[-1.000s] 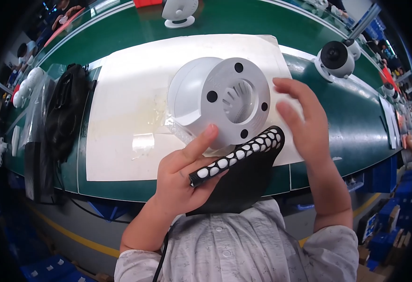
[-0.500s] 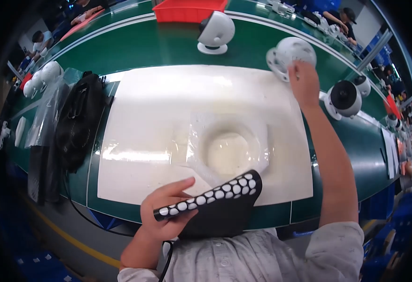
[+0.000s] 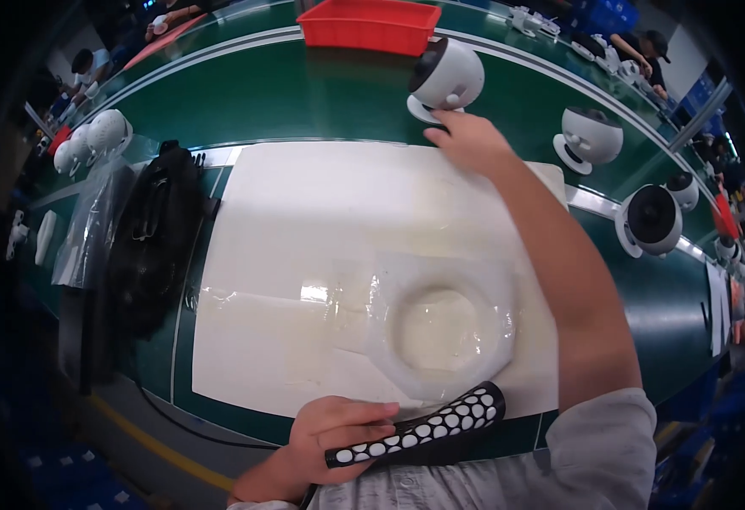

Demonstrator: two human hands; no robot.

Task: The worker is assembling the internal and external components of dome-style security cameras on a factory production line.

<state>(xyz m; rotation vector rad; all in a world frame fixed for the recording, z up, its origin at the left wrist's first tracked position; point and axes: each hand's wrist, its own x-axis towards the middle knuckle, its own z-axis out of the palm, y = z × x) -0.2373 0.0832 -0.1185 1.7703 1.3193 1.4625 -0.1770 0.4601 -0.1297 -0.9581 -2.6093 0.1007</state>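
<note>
In my left hand (image 3: 330, 438) is a black curled sheet (image 3: 419, 438) covered with round white dots, held at its left end near my waist. My right hand (image 3: 474, 140) reaches to the far side of the table, its thumb and fingers closed at the foot of a white ball-shaped device (image 3: 457, 75) with a black face. This device leans slightly. Another white ball-shaped device (image 3: 592, 136) stands on its own foot to the right of that hand. Between my arms, an octagonal translucent ring (image 3: 381, 327) with a round opening lies on the white board (image 3: 296, 221).
A red bin (image 3: 368, 30) stands at the far edge. More white devices with black faces (image 3: 651, 219) stand at the right. On the left lie a black bag (image 3: 155, 229) and clear plastic wrap (image 3: 96, 221); white round devices (image 3: 104, 132) stand behind. Other people work farther off.
My right hand let go of the device at the right and moved left to the one by the red bin, which now leans and sits farther right. The dotted sheet dropped nearer my body.
</note>
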